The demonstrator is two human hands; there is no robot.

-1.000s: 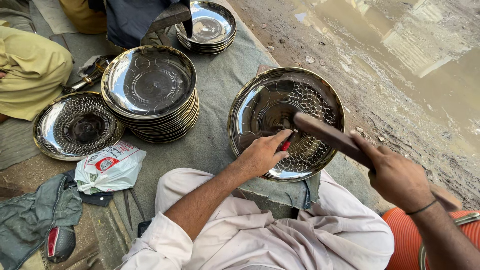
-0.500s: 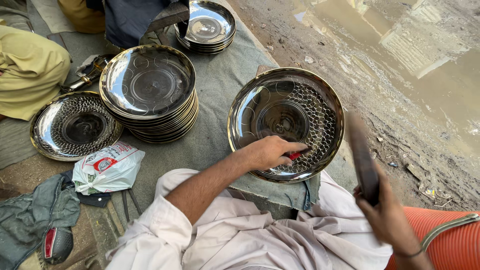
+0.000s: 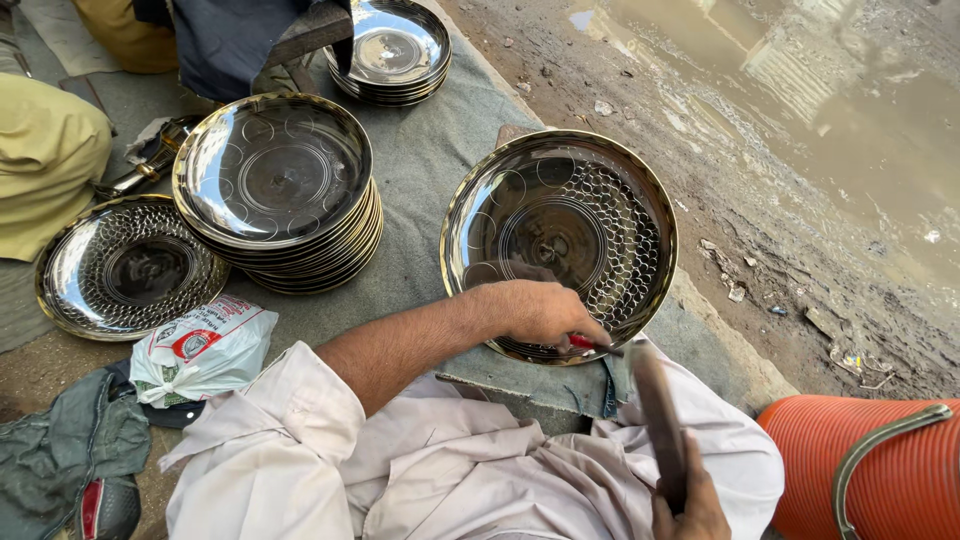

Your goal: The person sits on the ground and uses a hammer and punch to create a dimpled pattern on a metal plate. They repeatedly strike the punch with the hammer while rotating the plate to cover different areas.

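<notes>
On grey ground cloth (image 3: 420,170) w/ muddy dirt beside, our left hand (image 3: 540,312) fingers pinch red-handled punch (image 3: 590,343) on round embossed steel plate (image 3: 560,240), steadying it; right hand (image 3: 690,505) grips dark hammer (image 3: 655,420).

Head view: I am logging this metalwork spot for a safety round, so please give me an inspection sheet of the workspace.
Surface: grey cloth spread on bare ground.
Job's things: large steel plate, partly patterned with stamped circles; red-handled punch at its near rim; hammer raised beside it.
Clutter: stack of plates, smaller stack, finished patterned plate, tied plastic bag, dark cloth.
Grippers: left hand holds the punch; right hand grips the hammer.
Cables: nothing seen.
Surroundings: muddy puddle, orange ribbed container, another person's yellow-clad knee.
</notes>
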